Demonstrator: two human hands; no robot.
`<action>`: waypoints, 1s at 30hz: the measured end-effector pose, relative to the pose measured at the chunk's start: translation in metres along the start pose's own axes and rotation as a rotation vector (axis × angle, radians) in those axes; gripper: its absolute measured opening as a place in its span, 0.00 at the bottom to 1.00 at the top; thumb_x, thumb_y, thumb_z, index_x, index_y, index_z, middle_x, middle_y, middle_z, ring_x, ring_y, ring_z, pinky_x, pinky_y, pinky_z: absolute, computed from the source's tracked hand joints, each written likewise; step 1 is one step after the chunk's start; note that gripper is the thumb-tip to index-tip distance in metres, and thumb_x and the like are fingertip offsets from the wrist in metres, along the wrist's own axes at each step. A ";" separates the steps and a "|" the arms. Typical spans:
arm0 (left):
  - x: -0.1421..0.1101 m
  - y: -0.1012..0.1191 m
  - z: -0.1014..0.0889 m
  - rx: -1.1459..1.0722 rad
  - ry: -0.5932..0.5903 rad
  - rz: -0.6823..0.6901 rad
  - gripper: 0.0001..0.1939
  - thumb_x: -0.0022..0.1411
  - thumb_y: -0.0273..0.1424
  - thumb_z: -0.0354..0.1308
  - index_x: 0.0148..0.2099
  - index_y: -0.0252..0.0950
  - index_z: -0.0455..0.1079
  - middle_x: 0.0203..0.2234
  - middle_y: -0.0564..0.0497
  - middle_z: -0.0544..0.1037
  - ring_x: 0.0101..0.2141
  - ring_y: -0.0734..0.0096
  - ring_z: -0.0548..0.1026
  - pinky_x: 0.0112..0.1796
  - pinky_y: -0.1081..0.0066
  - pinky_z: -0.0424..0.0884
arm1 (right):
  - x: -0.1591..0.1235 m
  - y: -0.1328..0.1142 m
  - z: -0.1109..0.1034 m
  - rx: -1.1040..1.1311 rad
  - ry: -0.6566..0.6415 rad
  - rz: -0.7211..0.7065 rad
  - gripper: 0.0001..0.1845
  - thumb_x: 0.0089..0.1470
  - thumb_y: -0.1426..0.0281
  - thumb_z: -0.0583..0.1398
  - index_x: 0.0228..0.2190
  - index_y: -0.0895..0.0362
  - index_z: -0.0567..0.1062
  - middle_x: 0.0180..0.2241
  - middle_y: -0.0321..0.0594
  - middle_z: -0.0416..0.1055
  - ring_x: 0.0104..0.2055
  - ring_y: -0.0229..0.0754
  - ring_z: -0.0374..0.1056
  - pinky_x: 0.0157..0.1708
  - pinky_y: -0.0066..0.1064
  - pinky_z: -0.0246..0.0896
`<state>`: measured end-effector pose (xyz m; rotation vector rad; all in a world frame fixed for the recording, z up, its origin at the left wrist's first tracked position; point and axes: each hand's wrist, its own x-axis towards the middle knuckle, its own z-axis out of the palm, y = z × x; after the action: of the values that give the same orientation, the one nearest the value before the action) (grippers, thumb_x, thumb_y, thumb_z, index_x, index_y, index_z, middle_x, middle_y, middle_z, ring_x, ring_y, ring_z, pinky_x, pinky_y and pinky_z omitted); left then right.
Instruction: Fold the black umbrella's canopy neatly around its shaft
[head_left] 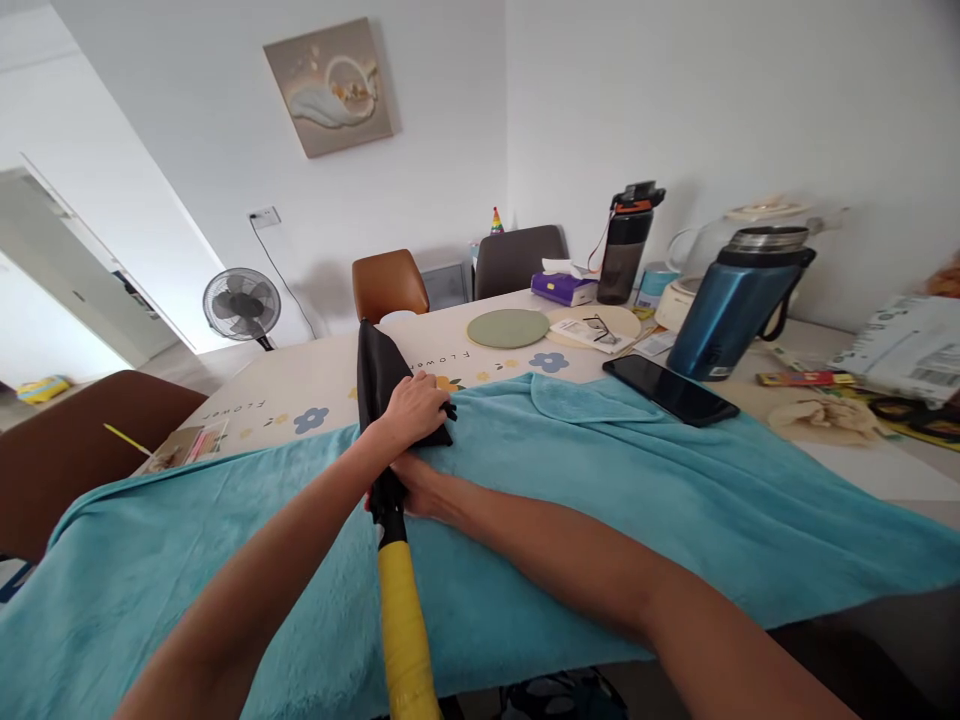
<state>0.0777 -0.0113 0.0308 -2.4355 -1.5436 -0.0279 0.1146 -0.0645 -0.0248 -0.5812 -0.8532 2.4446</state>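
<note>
A racket with a yellow-wrapped handle [403,620] lies across a teal towel [600,480] on the table, its head inside a black cover [377,375]. My left hand [412,408] rests on top of the cover, fingers curled over its right edge. My right hand [420,487] sits lower, closed round the shaft where the cover ends, just above the yellow grip. Its fingers are partly hidden under the left hand and the cover.
Beyond the towel lie a black phone [670,389], a blue thermos jug [731,312], a dark bottle [625,252], a green round mat [508,327], glasses on paper [598,329] and a tissue box [562,287]. Chairs stand at the far side and left [67,440]. A fan [241,305] stands on the floor.
</note>
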 end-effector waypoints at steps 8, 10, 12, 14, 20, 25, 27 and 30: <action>-0.029 -0.044 -0.012 -0.440 0.252 -0.334 0.14 0.58 0.37 0.46 0.32 0.38 0.71 0.25 0.52 0.69 0.30 0.71 0.67 0.31 0.73 0.62 | 0.008 0.006 -0.007 0.052 0.048 0.044 0.04 0.46 0.73 0.57 0.27 0.61 0.66 0.18 0.34 0.63 0.18 0.35 0.62 0.18 0.31 0.65; -0.040 -0.053 -0.014 -0.659 0.272 -0.399 0.17 0.58 0.39 0.46 0.26 0.35 0.68 0.19 0.54 0.66 0.25 0.73 0.65 0.27 0.74 0.62 | 0.008 0.006 -0.007 0.059 0.047 0.050 0.04 0.46 0.73 0.58 0.27 0.61 0.66 0.19 0.34 0.63 0.18 0.35 0.62 0.18 0.31 0.65; -0.050 -0.057 -0.016 -0.944 0.277 -0.441 0.17 0.56 0.41 0.48 0.24 0.33 0.66 0.16 0.55 0.64 0.23 0.75 0.65 0.26 0.74 0.64 | 0.007 0.006 -0.007 0.062 0.044 0.044 0.04 0.46 0.73 0.58 0.27 0.61 0.66 0.19 0.34 0.64 0.18 0.35 0.62 0.18 0.31 0.65; -0.058 -0.059 -0.016 -1.194 0.315 -0.492 0.16 0.52 0.41 0.52 0.26 0.32 0.66 0.18 0.54 0.67 0.23 0.74 0.67 0.27 0.73 0.67 | 0.006 0.005 -0.007 0.060 0.043 0.033 0.05 0.46 0.73 0.58 0.27 0.61 0.66 0.19 0.35 0.64 0.18 0.35 0.63 0.18 0.31 0.65; -0.083 -0.065 -0.007 -1.318 0.644 -0.714 0.13 0.49 0.34 0.53 0.36 0.31 0.67 0.23 0.52 0.70 0.23 0.74 0.69 0.24 0.70 0.71 | 0.006 0.004 -0.007 0.066 0.045 0.069 0.06 0.46 0.72 0.59 0.26 0.61 0.65 0.19 0.35 0.65 0.18 0.35 0.63 0.19 0.31 0.65; -0.116 -0.081 0.008 -1.324 0.794 -0.873 0.12 0.48 0.32 0.52 0.36 0.31 0.66 0.26 0.52 0.69 0.24 0.74 0.70 0.23 0.69 0.73 | 0.005 0.002 -0.007 0.093 0.042 0.096 0.09 0.48 0.68 0.59 0.25 0.61 0.66 0.18 0.35 0.65 0.18 0.35 0.64 0.19 0.30 0.65; -0.129 -0.090 0.016 -1.353 0.825 -0.926 0.11 0.47 0.31 0.53 0.35 0.31 0.66 0.26 0.53 0.68 0.24 0.75 0.70 0.22 0.69 0.73 | 0.005 0.001 -0.007 0.099 0.023 0.108 0.11 0.49 0.66 0.58 0.24 0.61 0.65 0.17 0.35 0.66 0.17 0.35 0.63 0.19 0.29 0.65; -0.146 -0.101 0.024 -1.376 0.881 -0.986 0.13 0.45 0.29 0.54 0.37 0.33 0.67 0.26 0.54 0.68 0.24 0.77 0.68 0.23 0.71 0.73 | 0.005 0.001 -0.007 0.086 0.038 0.128 0.10 0.49 0.66 0.58 0.25 0.61 0.65 0.16 0.35 0.66 0.16 0.36 0.63 0.17 0.28 0.64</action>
<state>-0.0792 -0.0950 0.0057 -1.2252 -2.2312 -2.5317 0.1142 -0.0591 -0.0310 -0.6672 -0.7115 2.5619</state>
